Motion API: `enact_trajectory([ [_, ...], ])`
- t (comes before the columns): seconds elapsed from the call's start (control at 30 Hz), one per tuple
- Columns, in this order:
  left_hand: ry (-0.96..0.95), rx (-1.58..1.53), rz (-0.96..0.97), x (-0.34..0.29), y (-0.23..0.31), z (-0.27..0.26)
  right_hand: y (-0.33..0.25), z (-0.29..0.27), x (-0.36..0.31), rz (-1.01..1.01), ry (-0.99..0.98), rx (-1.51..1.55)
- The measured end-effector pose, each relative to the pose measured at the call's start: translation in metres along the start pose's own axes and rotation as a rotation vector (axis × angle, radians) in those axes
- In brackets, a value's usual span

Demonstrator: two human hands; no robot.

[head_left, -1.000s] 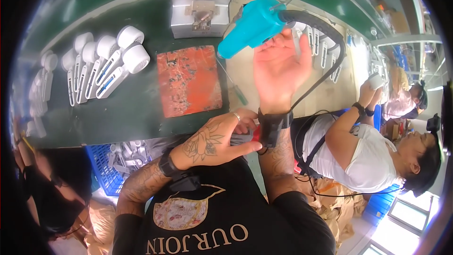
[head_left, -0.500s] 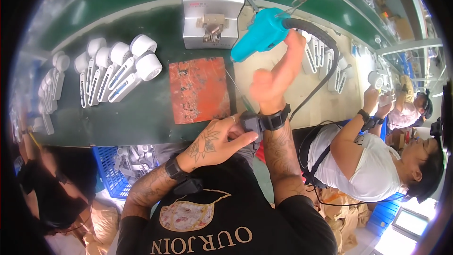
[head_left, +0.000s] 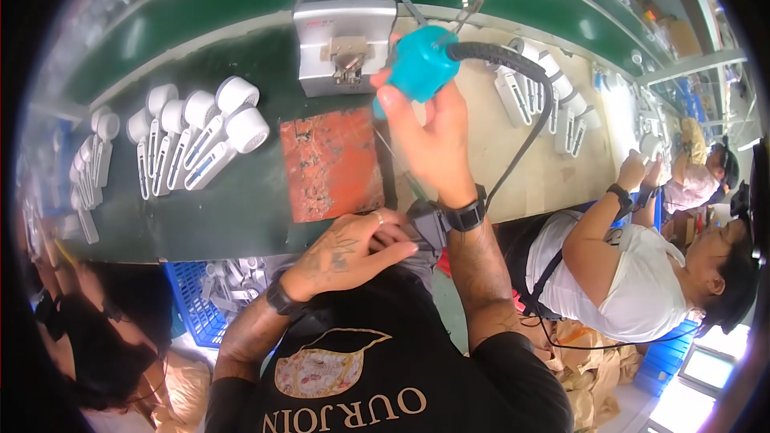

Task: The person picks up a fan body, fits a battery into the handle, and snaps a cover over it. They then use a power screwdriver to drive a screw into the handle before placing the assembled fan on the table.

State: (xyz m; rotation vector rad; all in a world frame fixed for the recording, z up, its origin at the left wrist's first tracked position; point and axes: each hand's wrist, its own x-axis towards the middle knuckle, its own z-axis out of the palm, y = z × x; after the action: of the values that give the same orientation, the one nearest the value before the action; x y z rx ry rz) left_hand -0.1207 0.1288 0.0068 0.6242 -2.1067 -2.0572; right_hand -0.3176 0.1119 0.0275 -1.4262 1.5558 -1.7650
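Note:
My right hand (head_left: 431,132) is wrapped round a teal electric screwdriver (head_left: 423,64), whose body hangs from a metal chain and trails a thick black cord. The tool is tilted, its tip partly hidden behind my fingers. Down at the table's near edge, my left hand (head_left: 350,250) has its fingers curled in and its thumb laid across; what it holds, if anything, is hidden. A grey wedge-shaped piece (head_left: 429,220) sits by my right wrist strap, beside the left fingertips. Left of the screwdriver lies a worn red mat (head_left: 331,164), and behind it stands a silver screw feeder (head_left: 345,28).
Several white handheld devices with round heads (head_left: 200,108) lie on the dark green table at left; more (head_left: 533,84) lie at right. A blue basket of grey parts (head_left: 195,305) stands below the table edge. A co-worker in white (head_left: 609,265) sits close at right.
My right hand has closed round the screwdriver and pulled it left and lower over the table. My left hand has drawn slightly left and down, away from the right wrist.

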Motion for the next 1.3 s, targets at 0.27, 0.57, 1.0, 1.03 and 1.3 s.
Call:
enact_trajectory([
  [0.27,0.287,-0.201,0.148,0.032,0.046,-0.047,-0.025,-0.05,-0.06,0.257,0.074,0.229],
  [0.57,0.311,0.782,0.376,0.282,0.046,0.024,-0.047,-0.085,-0.102,0.206,0.361,0.015],
  [1.0,0.433,0.536,0.408,0.26,0.012,0.006,-0.023,-0.081,-0.091,0.078,0.407,-0.036],
  [1.03,0.394,0.533,0.403,0.238,0.019,0.001,-0.019,-0.082,-0.091,0.068,0.404,-0.019],
  [1.3,0.283,0.708,0.346,0.068,0.028,-0.075,-0.009,-0.055,-0.07,0.099,0.272,0.076],
])
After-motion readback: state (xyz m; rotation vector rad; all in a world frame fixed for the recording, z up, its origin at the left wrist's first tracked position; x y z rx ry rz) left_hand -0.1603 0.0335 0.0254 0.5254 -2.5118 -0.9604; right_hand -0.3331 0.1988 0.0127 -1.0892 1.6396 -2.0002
